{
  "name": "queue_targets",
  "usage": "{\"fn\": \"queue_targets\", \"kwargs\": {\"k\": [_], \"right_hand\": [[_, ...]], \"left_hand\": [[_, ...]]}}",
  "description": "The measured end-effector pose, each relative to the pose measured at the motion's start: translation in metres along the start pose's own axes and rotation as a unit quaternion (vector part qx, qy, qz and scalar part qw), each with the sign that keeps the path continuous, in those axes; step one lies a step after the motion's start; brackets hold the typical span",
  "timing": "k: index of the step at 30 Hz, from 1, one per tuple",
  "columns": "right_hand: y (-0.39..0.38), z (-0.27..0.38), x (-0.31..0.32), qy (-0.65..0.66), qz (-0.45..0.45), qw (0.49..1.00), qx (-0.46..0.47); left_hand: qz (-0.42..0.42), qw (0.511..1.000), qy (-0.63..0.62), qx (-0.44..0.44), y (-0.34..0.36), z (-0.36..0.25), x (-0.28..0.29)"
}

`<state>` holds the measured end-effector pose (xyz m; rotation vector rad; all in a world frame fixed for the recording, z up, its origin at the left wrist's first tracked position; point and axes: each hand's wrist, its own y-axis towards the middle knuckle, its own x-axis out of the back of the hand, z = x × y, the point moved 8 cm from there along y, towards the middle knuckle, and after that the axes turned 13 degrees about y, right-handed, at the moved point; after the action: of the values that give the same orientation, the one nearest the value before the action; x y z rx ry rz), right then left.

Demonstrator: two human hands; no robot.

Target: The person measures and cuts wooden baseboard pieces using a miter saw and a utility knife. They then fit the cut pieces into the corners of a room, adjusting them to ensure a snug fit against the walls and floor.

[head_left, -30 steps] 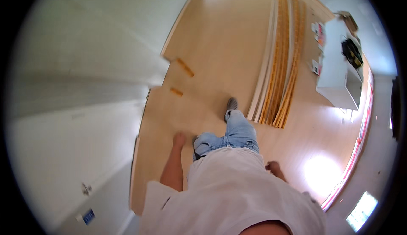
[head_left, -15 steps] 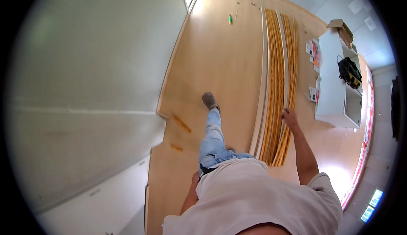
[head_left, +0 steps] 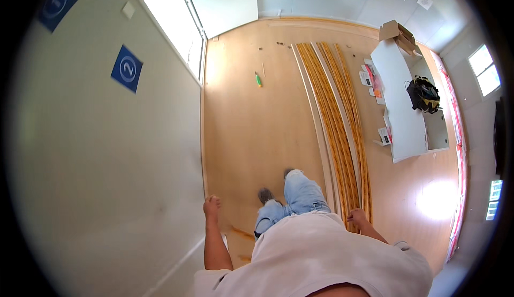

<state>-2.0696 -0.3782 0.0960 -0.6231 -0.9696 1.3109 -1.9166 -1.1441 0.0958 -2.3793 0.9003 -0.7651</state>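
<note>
My left hand (head_left: 212, 205) hangs in front of me by the pale wall, its fingers loosely curled and nothing visible in them. On the other side, my right hand (head_left: 357, 217) swings low with its fingers curled too, seemingly over the near end of the long wood-patterned strips (head_left: 333, 131). I see no strip gripped in it. These orange-brown strips lie on the floor in two bundles, with pale strips beside and between them. Farther ahead on the floor lies a green-handled tool (head_left: 258, 80), its kind too small to tell.
A white cabinet (head_left: 396, 104) lies at the right with a black tool bag (head_left: 424, 94) and an open cardboard box (head_left: 399, 35) on it. Small packets lie along its left side. Ahead left, a white door (head_left: 222, 2) stands ajar. Blue signs (head_left: 127, 69) hang on the left wall.
I have stepped forward along the strips, and the floor tool and cabinet appear shifted left. My left hand has swung forward into view; my right hand has dropped back toward my body.
</note>
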Motion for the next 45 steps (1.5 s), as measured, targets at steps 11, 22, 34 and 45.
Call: {"fn": "queue_targets", "kwargs": {"k": [11, 22, 34, 45], "right_hand": [[0.173, 0.318, -0.219, -0.128, 0.089, 0.985, 0.069], [0.242, 0.684, -0.499, -0.127, 0.195, 0.929, 0.286], [0.393, 0.619, -0.657, -0.48, 0.3, 0.809, 0.157], [0.666, 0.668, -0.851, -0.589, 0.278, 0.749, 0.121]], "left_hand": [[0.093, 0.983, 0.071, 0.14, 0.059, -0.064, -0.086], [0.098, 0.97, 0.018, 0.221, 0.052, -0.073, -0.113], [0.132, 0.923, -0.114, 0.344, 0.08, -0.175, -0.145], [0.064, 0.914, 0.04, 0.4, 0.335, -0.249, -0.348]]}}
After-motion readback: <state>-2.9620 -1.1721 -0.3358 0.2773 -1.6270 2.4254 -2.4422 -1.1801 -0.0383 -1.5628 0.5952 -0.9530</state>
